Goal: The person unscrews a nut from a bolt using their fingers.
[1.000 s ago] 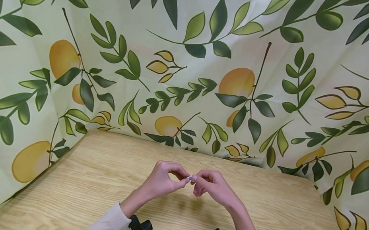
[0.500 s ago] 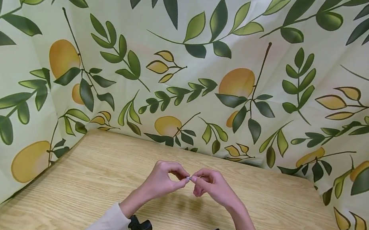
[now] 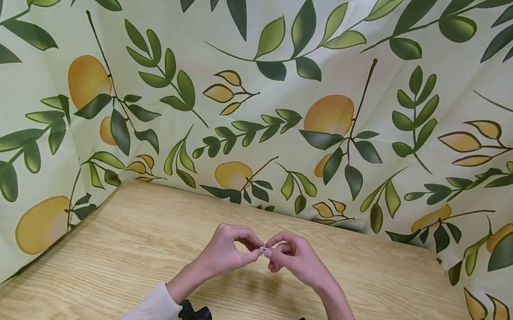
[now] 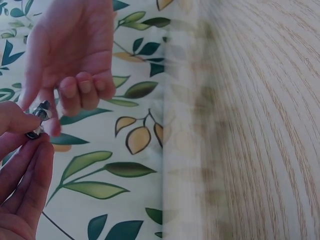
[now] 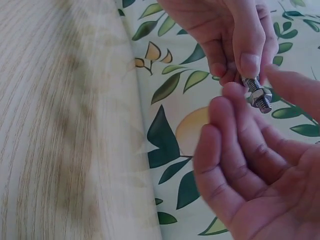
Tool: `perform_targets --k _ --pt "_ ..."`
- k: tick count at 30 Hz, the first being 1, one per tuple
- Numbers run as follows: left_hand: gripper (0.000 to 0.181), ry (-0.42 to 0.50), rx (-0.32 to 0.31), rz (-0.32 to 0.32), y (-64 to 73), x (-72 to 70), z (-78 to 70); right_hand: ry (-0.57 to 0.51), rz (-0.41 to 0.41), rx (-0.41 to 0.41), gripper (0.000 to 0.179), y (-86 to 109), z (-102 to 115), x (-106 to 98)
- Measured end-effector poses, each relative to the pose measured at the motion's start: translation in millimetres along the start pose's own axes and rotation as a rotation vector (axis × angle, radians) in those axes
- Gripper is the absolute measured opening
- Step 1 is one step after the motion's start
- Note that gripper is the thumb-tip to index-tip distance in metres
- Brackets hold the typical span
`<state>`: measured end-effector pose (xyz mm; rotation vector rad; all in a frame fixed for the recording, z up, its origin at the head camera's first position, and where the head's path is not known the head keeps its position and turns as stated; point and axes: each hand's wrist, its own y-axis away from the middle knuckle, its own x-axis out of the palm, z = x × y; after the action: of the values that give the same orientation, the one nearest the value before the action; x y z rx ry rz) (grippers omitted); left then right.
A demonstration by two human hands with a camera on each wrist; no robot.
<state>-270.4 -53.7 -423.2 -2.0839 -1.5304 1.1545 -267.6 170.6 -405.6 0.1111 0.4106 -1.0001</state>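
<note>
Between the two hands is a small silvery threaded bolt [image 5: 265, 106] with a hex nut [image 5: 259, 95] on its shaft, its threaded end sticking out past the nut. My left hand [image 3: 228, 250] pinches the bolt between thumb and fingertips, which hide its other end. Thumb and index finger of my right hand [image 3: 296, 258] are bent around the nut, one on each side. The other right fingers [image 5: 220, 150] are curled loosely below. In the left wrist view the metal nut [image 4: 42, 111] shows between both hands' fingertips.
Both hands are raised over a light wood-grain table [image 3: 146, 254]. A cloth [image 3: 267, 89] printed with leaves and fruit hangs along the back and sides. Black wrist-worn devices [image 3: 195, 315] sit at both cuffs.
The right thumb and index finger have shifted slightly at the nut and spread a little, showing more of the bolt's end. The left hand keeps its place.
</note>
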Motion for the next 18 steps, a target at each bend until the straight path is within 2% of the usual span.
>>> perform_targets --k 5,11,18 --pt "0.01 -0.001 0.006 -0.003 0.1 0.6 0.8 0.023 0.024 0.018 0.034 -0.1 -1.1 -1.7" --pt "0.009 -0.005 -0.004 -0.004 0.5 0.1 0.3 -0.003 0.008 0.006 0.027 0.3 -0.1 -0.9" --pt "0.01 -0.003 0.004 -0.009 0.6 0.2 0.7 0.017 0.021 0.032 0.032 0.0 0.1 -1.0"
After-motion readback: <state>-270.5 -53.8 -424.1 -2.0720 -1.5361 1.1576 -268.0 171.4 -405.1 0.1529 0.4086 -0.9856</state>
